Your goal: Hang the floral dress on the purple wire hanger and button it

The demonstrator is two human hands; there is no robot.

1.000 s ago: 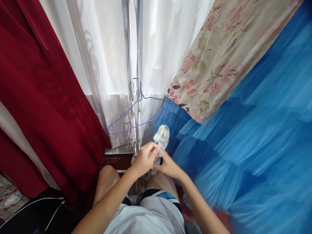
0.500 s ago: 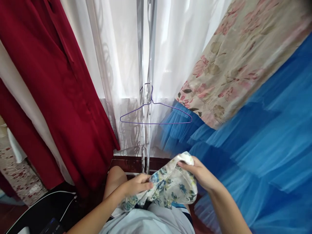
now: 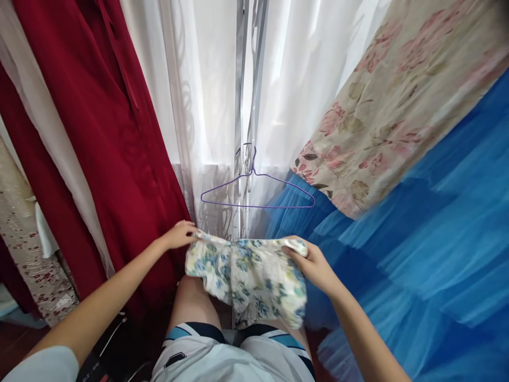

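Observation:
A white garment (image 3: 254, 276) printed with blue and yellow flowers is stretched out above my thighs. It may be shorts, but its shape is partly lost in folds. My left hand (image 3: 181, 235) pinches its upper left corner. At the opposite top corner, my right hand (image 3: 312, 264) grips the edge, thumb on the near side and fingers partly hidden behind the fabric. Just beyond the garment hangs a bare purple wire hanger (image 3: 258, 206), hooked on a metal stand (image 3: 241, 106) and touched by neither hand.
Long red cloth (image 3: 131, 175) hangs at the left, beside cream cloth with red specks. White curtains (image 3: 207, 79) hang behind the stand. To the right are a beige floral cloth (image 3: 358, 132) and a layered blue tulle skirt (image 3: 429, 254). A dark object with a white cable lies lower left.
My left hand has moved left and up, spreading the bunched garment out between both hands. My right hand has shifted slightly left. The view has shifted a little.

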